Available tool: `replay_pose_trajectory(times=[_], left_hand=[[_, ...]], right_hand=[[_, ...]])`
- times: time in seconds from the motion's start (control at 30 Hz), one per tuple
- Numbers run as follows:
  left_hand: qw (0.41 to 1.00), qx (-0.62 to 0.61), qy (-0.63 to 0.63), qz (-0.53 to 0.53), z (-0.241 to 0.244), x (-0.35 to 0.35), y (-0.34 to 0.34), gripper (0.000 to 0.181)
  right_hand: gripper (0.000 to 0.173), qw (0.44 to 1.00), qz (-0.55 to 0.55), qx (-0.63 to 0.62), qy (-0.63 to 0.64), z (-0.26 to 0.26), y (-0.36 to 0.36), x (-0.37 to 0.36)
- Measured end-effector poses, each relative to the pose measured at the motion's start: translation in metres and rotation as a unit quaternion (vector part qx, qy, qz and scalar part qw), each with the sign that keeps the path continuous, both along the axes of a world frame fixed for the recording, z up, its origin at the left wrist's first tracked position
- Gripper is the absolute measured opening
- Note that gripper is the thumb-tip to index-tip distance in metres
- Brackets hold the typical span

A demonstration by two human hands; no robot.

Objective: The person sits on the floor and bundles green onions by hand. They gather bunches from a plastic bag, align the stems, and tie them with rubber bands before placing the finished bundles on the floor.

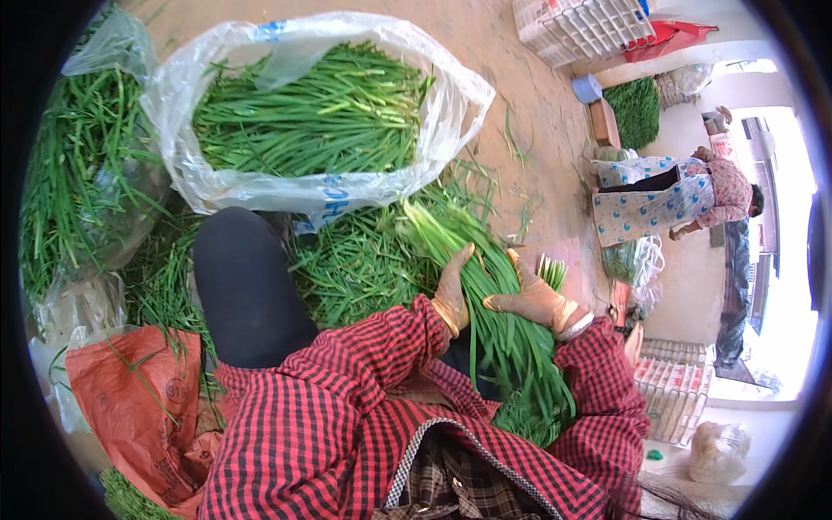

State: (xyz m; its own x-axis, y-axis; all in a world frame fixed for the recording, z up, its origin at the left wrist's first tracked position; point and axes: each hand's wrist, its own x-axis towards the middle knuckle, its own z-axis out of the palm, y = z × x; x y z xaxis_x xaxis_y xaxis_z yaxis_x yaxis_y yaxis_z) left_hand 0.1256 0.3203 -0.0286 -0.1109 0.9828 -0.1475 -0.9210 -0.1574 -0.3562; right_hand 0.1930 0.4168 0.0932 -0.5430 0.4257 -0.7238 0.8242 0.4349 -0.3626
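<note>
A thick bunch of long green leafy stalks, which look like garlic chives [494, 279], lies across my lap with its pale ends pointing up and left. My left hand [454, 286], in a soiled glove, presses on the bunch's left side. On its right side my right hand [534, 296], gloved too, holds it with fingers spread over the leaves. Loose green leaves [364, 273] are heaped on the floor just left of the bunch. Beyond my knee stands an open clear plastic bag [448, 153] packed with neatly laid chives [312, 110]. Pale cut ends [552, 270] show beside my right hand.
More chives [84, 169] in plastic lie at the far left, above an orange woven sack [133, 383]. A person [721, 188] in a patterned apron stands at the right. Plastic crates [578, 29] are at the top right, others [673, 390] at the lower right.
</note>
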Motion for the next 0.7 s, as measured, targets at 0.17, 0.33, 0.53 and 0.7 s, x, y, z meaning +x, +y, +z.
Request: replay_pose_trajectory(times=[0.17, 0.33, 0.53, 0.7], left_hand=[[0.995, -0.056, -0.041, -0.075, -0.030, 0.029, -0.015, 0.066], [0.984, -0.037, -0.078, -0.158, -0.054, 0.014, -0.029, 0.078], [0.981, -0.080, 0.014, -0.176, -0.040, 0.013, -0.019, 0.067], [0.984, -0.090, 0.045, -0.149, -0.020, 0.019, -0.016, 0.061]], right_hand=[[0.104, 0.959, 0.139, 0.035, -0.245, -0.038, 0.011, -0.044], [0.119, 0.922, 0.204, 0.012, -0.330, -0.089, 0.013, -0.083], [0.071, 0.945, 0.129, -0.072, -0.290, -0.060, 0.021, -0.051], [0.062, 0.993, 0.086, -0.005, -0.087, -0.044, 0.013, 0.004]])
